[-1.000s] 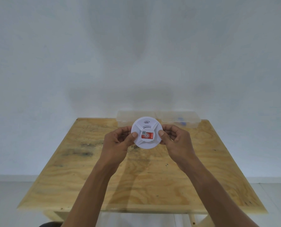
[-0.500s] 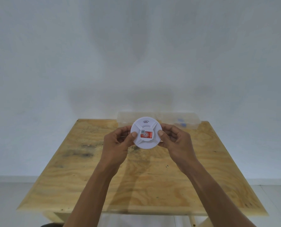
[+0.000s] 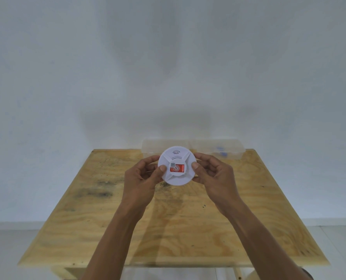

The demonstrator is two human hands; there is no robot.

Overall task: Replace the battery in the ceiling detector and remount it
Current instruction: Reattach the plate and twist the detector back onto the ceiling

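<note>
A round white detector (image 3: 177, 165), held up facing the camera, carries the only markings. Near its top edge sit two groups of curved arc lines, like a sound-wave sign. At its centre is a small sticker (image 3: 176, 168): a tiny square code, too small to make out, beside a red panel with a white circular logo. No words or numbers can be read
</note>
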